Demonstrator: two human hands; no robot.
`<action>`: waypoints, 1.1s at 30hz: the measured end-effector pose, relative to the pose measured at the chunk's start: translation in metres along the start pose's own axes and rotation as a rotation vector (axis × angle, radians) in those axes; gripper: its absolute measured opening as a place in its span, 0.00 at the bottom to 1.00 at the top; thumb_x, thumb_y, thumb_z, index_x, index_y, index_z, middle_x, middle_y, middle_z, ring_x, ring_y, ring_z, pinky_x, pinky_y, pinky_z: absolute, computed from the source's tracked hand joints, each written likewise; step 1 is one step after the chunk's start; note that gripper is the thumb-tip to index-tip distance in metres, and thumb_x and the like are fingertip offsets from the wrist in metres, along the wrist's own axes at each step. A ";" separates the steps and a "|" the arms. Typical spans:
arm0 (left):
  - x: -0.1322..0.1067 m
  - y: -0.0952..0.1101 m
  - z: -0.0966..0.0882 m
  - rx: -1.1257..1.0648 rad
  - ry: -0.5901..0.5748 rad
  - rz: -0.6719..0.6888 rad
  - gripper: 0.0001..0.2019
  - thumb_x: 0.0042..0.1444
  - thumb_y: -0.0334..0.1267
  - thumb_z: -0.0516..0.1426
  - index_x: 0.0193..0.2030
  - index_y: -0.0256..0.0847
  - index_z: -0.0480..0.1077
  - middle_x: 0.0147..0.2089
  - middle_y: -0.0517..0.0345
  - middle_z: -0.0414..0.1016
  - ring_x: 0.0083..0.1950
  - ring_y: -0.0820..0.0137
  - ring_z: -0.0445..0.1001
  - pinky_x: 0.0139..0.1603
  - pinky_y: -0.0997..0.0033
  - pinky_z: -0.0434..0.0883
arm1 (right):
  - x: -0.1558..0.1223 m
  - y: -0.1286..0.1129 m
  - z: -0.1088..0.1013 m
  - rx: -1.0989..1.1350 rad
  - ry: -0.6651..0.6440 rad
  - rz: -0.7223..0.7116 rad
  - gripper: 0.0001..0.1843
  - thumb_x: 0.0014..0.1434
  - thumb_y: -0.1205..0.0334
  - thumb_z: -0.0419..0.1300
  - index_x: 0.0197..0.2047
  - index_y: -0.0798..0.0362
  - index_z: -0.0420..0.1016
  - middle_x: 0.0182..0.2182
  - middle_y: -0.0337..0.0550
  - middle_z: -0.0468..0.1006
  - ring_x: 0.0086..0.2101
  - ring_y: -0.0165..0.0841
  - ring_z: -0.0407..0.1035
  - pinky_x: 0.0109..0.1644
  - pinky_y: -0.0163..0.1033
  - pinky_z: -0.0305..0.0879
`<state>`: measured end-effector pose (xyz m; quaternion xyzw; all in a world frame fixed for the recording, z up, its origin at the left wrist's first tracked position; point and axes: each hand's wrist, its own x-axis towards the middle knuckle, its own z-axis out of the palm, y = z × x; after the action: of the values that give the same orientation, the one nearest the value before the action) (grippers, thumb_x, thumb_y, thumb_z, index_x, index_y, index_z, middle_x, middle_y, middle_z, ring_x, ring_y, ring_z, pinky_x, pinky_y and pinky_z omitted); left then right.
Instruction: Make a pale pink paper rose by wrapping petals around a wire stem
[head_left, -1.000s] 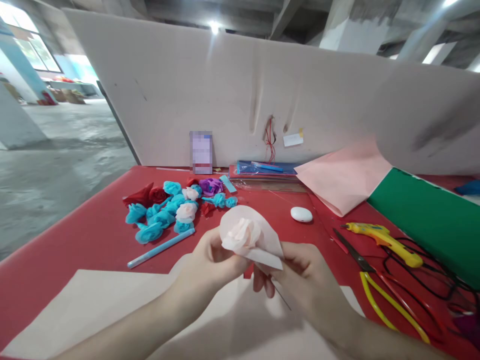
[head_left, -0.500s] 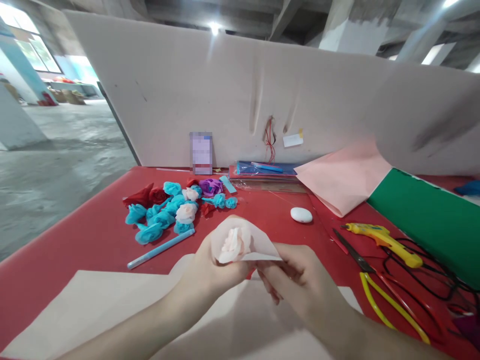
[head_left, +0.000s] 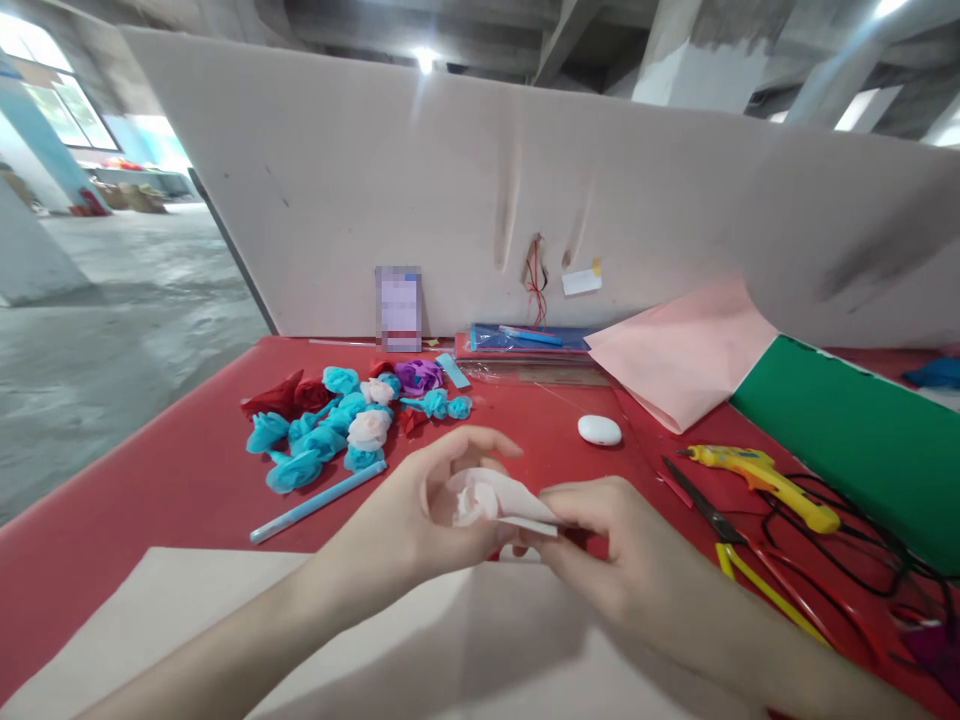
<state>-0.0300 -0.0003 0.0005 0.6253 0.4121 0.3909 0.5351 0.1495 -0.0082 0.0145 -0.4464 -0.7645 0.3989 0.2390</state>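
Observation:
Both hands meet over the near middle of the red table [head_left: 187,470]. A pale pink paper flower [head_left: 487,497] sits between them. My left hand [head_left: 420,510] cups it from the left, fingers curled around the bloom. From the right, my right hand [head_left: 600,545] pinches the flower's outer paper edge. The stem end is hidden behind my fingers.
A heap of blue, red, white and purple paper flowers [head_left: 337,420] lies at back left beside a blue pen [head_left: 319,500]. To the right are a white oval object [head_left: 600,430], yellow glue gun [head_left: 765,475], scissors [head_left: 742,560], pink [head_left: 675,360] and green sheets [head_left: 847,440]. A beige sheet [head_left: 187,620] covers the near edge.
The flower has come down and tilted flatter between my hands. My left fingers have curled over its top, and my right hand has shifted onto the paper's edge.

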 end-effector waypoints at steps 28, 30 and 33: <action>0.005 -0.009 -0.010 0.544 -0.112 0.212 0.09 0.43 0.24 0.51 0.25 0.41 0.69 0.24 0.66 0.66 0.28 0.74 0.65 0.46 0.68 0.65 | 0.008 0.005 0.000 -0.268 -0.108 0.021 0.14 0.55 0.72 0.51 0.19 0.55 0.59 0.19 0.34 0.66 0.22 0.24 0.58 0.24 0.33 0.44; 0.005 -0.008 -0.011 0.554 -0.136 0.248 0.09 0.43 0.24 0.51 0.26 0.41 0.69 0.24 0.68 0.65 0.27 0.75 0.66 0.57 0.61 0.59 | 0.007 0.006 0.000 -0.250 -0.119 0.026 0.13 0.54 0.72 0.51 0.19 0.54 0.56 0.18 0.32 0.63 0.21 0.23 0.55 0.24 0.33 0.44; 0.005 -0.007 -0.013 0.563 -0.166 0.292 0.08 0.45 0.24 0.52 0.27 0.41 0.68 0.23 0.70 0.62 0.26 0.77 0.66 0.62 0.59 0.53 | 0.007 0.006 0.000 -0.242 -0.107 0.052 0.14 0.54 0.71 0.50 0.19 0.54 0.54 0.17 0.31 0.59 0.21 0.23 0.51 0.23 0.33 0.43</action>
<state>-0.0408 0.0092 -0.0050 0.8308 0.3650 0.2819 0.3115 0.1491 -0.0008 0.0091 -0.4697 -0.8068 0.3332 0.1318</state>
